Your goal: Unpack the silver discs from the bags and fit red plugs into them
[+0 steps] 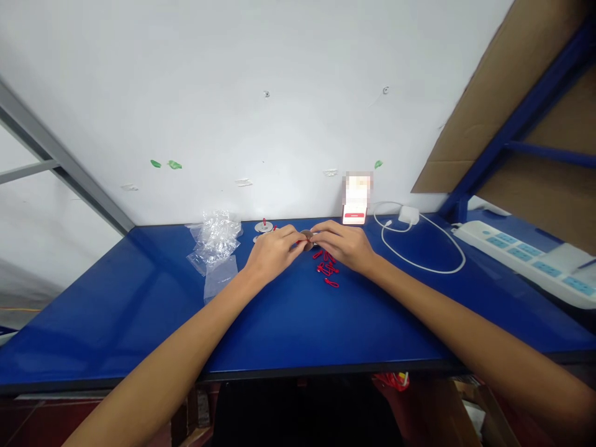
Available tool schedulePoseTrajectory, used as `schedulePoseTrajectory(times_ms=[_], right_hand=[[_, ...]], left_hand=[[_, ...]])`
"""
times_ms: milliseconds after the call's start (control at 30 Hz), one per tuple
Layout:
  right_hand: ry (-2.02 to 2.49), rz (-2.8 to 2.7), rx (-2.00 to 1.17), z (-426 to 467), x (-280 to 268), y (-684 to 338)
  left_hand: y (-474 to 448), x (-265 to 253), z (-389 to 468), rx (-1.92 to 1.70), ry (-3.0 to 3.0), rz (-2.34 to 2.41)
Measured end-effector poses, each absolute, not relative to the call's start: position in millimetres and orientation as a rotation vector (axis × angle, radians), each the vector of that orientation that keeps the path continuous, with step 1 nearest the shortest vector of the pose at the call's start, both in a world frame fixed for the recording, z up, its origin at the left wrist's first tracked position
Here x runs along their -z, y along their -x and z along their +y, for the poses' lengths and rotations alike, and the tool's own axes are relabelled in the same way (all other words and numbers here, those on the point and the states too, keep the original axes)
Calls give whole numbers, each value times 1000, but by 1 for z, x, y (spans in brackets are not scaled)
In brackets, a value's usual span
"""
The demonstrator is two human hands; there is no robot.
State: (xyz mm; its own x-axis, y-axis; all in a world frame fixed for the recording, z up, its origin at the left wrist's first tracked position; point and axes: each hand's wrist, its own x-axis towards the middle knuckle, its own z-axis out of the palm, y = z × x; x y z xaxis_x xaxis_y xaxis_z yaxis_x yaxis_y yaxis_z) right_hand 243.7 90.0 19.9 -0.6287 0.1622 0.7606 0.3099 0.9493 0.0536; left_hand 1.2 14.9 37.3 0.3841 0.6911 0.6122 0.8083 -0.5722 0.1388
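Note:
A small greyish round disc [307, 234] is pinched between my two hands, a little above the blue table. My left hand [276, 249] grips its left side with thumb and fingertips, and a bit of red shows at those fingertips. From the other side my right hand [347, 245] closes its fingers on the disc, covering part of it. Several red cord loops [328, 269] lie in a loose pile just below my right hand. Behind my left hand rests a pale round disc [264, 227] with a red loop standing up from its middle; another disc beside it is partly hidden.
Crumpled clear plastic bags [216, 239] lie to the left on the blue table [279, 329]. A lit phone [356, 202] leans against the white wall. On the right are a white cable with a charger [408, 215] and a power strip [526, 257].

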Motion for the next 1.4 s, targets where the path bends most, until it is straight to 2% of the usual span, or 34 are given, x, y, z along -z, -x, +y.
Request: schedulePoseTrajectory(times_ms=[300, 600, 700, 900, 1067, 1267, 1400], right_hand=[[291, -2292, 236, 91, -17, -244], [246, -2280, 215, 95, -9, -245], [249, -2294, 120, 93, -11, -243], [292, -2309, -72, 87, -23, -242], [347, -2230, -227, 86, -25, -242], [558, -2015, -485, 84, -18, -233], [552, -2007, -545, 80, -13, -229]], left_hand=[[1, -36, 15, 763, 2531, -1286], [2, -34, 16, 834, 2613, -1310], [4, -33, 20, 1015, 2732, -1327], [8, -37, 25, 1685, 2918, -1659], [8, -43, 25, 1726, 2748, -1783], [13, -42, 30, 2183, 2472, -1861], [7, -40, 27, 2048, 2682, -1897]])
